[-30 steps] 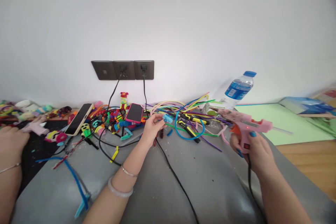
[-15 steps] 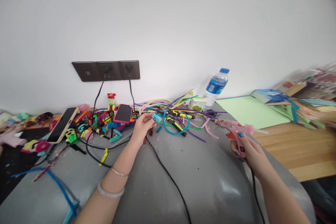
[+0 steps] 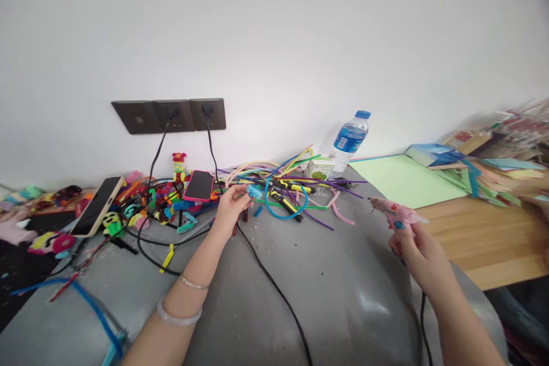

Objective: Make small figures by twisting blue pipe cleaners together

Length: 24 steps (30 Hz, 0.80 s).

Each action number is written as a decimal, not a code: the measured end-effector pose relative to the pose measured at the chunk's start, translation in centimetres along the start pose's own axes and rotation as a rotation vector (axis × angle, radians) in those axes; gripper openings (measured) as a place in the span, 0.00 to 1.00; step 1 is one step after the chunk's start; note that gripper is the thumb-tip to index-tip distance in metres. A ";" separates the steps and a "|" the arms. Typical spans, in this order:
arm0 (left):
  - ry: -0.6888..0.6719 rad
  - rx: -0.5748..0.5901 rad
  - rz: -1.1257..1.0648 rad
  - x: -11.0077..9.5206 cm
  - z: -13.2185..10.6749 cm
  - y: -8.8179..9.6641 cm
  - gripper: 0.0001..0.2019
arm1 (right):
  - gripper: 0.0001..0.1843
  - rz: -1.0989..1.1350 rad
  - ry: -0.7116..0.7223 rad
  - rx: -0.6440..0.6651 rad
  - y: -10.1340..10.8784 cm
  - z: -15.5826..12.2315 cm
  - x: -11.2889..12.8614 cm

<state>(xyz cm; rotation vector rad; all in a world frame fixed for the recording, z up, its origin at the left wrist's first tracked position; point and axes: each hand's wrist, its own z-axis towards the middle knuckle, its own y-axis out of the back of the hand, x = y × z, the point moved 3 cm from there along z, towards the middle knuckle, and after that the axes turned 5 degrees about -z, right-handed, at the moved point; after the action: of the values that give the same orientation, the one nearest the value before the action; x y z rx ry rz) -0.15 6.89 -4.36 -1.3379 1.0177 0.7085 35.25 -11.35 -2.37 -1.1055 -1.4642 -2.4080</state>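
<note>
My left hand reaches forward over the grey mat and pinches a small light-blue piece between thumb and fingers. It hovers at the near edge of a tangle of coloured pipe cleaners. My right hand is closed round the grip of a pink hot glue gun, whose nozzle points left and whose black cord drops down by my forearm. The glue gun sits above the mat's right edge.
A water bottle and a small green carton stand by the wall. Two phones lie among small colourful craft pieces, with cables running to wall sockets. Green paper and stacked sheets cover the wooden table at right.
My right hand turned the glue gun so its nozzle swung toward the left and nearer. The view shifted right, and another person's hand at the left edge is gone from sight. My left hand kept its pinch.
</note>
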 end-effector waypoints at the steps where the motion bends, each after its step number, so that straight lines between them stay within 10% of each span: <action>1: 0.001 0.000 0.002 0.0 0.0 0.0 0.20 | 0.19 -0.104 -0.049 -0.011 0.0 -0.2 -0.4; 16: -0.038 -0.019 -0.090 -0.3 -0.1 0.1 0.21 | 0.15 -0.351 0.077 -0.116 -1.4 -2.2 -1.0; 20: -0.048 -0.033 -0.118 -0.6 -0.3 0.0 0.20 | 0.13 -0.267 0.076 -0.240 -1.3 -2.1 2.4; 24: -0.053 -0.033 -0.145 -0.6 -0.4 0.0 0.20 | 0.07 0.040 0.407 -0.035 -4.9 -1.5 9.2</action>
<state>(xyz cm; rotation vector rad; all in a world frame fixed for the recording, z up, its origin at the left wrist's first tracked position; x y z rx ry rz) -0.49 6.63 -3.81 -1.3991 0.8608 0.6506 25.61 -7.53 -0.52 -0.5903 -1.2548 -2.4485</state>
